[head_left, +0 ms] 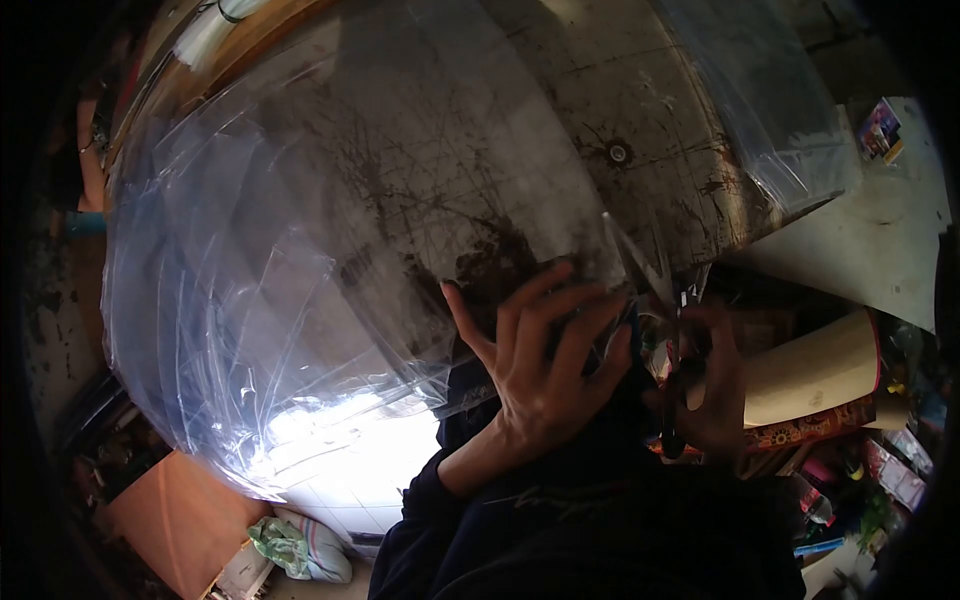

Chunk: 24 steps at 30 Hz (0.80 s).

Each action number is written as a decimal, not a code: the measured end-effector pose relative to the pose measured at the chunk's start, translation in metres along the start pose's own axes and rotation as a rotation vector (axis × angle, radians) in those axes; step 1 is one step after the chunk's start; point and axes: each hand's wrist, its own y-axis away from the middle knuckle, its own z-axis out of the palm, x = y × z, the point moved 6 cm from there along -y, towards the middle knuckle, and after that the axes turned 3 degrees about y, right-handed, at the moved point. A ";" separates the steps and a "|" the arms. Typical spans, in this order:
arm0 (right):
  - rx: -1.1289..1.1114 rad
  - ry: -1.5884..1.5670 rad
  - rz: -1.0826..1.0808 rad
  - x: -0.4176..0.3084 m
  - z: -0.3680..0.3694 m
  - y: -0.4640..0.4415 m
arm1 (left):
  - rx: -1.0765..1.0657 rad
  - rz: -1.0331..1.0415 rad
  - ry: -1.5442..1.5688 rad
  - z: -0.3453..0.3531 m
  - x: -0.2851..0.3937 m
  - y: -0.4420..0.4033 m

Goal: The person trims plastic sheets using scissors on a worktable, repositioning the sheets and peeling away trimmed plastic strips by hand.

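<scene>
My left hand [545, 360] lies with fingers spread over the near edge of a clear plastic sheet [430, 110]. The sheet stretches across a worn, stained table [640, 190]. Beside it, my right hand [718, 385] is closed round a pair of scissors [660, 290]. Their blades are parted and point up and away, close to the sheet's right edge. Shadow hides part of the scissors' handles and the right-hand fingers. Whether the blades touch the plastic I cannot tell.
Layered clear plastic [200, 300] hangs over the table's left side. More plastic [770, 110] lies at the far right. A cream roll [815, 370] and mixed clutter are at the right. An orange-brown panel [185, 515] and a sack [315, 545] stand lower left. Another person's arm [90, 160] shows far left.
</scene>
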 end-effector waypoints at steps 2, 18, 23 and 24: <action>0.085 0.116 -0.034 -0.009 0.007 0.006 | 0.009 -0.016 0.027 0.001 -0.002 0.001; 0.254 0.232 0.007 -0.022 0.012 0.005 | 0.074 0.038 0.008 -0.001 0.000 0.001; -0.001 -0.249 0.224 -0.006 0.017 0.003 | 0.064 0.043 0.001 0.000 0.000 0.002; -0.091 -0.457 0.304 -0.002 0.023 0.004 | 0.058 0.028 0.024 0.001 -0.002 0.003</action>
